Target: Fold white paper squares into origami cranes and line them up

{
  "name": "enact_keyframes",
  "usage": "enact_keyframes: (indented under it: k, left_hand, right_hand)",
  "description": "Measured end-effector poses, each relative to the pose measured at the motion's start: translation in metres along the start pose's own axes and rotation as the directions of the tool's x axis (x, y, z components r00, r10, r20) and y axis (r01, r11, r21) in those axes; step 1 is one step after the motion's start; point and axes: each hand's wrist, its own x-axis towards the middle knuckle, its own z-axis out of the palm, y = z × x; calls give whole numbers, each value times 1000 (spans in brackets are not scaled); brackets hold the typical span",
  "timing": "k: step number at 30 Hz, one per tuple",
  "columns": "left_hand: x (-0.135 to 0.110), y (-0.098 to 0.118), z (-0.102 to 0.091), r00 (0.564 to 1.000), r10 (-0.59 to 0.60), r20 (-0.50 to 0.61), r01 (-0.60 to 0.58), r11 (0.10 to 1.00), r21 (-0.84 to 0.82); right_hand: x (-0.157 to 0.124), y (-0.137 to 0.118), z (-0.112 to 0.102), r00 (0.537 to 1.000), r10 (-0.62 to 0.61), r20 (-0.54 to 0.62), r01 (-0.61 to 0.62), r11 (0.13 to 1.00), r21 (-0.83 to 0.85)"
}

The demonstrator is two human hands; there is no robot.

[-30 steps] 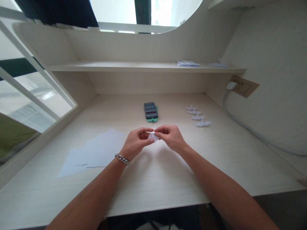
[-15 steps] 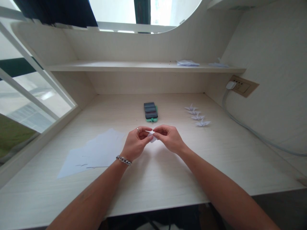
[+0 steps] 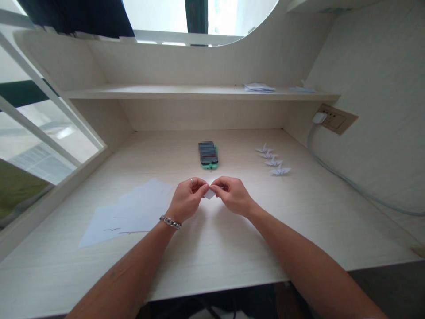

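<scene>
A small piece of folded white paper (image 3: 209, 194) is held over the middle of the desk, between both hands. My left hand (image 3: 187, 197), with a ring and a chain bracelet, pinches its left side between thumb and fingers. My right hand (image 3: 231, 193) pinches the right side the same way, the two thumbs close together. Most of the paper is hidden by my fingers; a pale corner points down toward me. Several white paper cranes (image 3: 280, 170) stand in a row to the right, beyond my right hand.
White paper sheets (image 3: 139, 208) lie spread left of my left hand. A phone (image 3: 208, 156) with a green edge lies just beyond my hands. Folded paper (image 3: 259, 87) rests on the shelf (image 3: 172, 94). A cable (image 3: 332, 170) runs from the wall socket (image 3: 340, 120) along the right side.
My fingertips have closed in and shifted slightly toward me on the paper. The fingers that were raised above it are lower now. Nothing else on the desk has moved.
</scene>
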Motion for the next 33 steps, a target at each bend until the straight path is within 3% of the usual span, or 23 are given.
enact_keyframes:
  k: [5, 8, 11, 17, 21, 24, 30, 33]
  left_hand:
    - [0, -1, 4, 998, 17, -64, -14, 999, 48]
    - [0, 0, 5, 999, -16, 36, 18, 999, -35]
    - [0, -1, 4, 995, -16, 96, 17, 1000, -7]
    - [0, -3, 1, 999, 30, -26, -29, 999, 31]
    - [1, -2, 2, 1000, -17, 10, 18, 998, -64]
    - [1, -1, 2, 1000, -15, 18, 16, 1000, -25]
    - [0, 0, -1, 999, 29, -27, -27, 997, 73]
    - [1, -1, -2, 999, 45, -28, -42, 993, 114]
  right_hand:
    - [1, 0, 0, 1000, 8, -9, -8, 1000, -5]
    - [2, 1, -2, 999, 30, -29, -30, 999, 18]
    - [4, 3, -4, 999, 42, -24, -40, 997, 71]
    - [8, 11, -7, 991, 108, 77, -124, 960, 249]
    - [7, 9, -8, 993, 101, 56, -111, 972, 209]
    - [6, 7, -6, 993, 97, 63, -108, 970, 219]
    - [10, 9, -9, 952, 249, 175, -303, 830, 468]
    - [10, 12, -10, 946, 262, 191, -323, 822, 469]
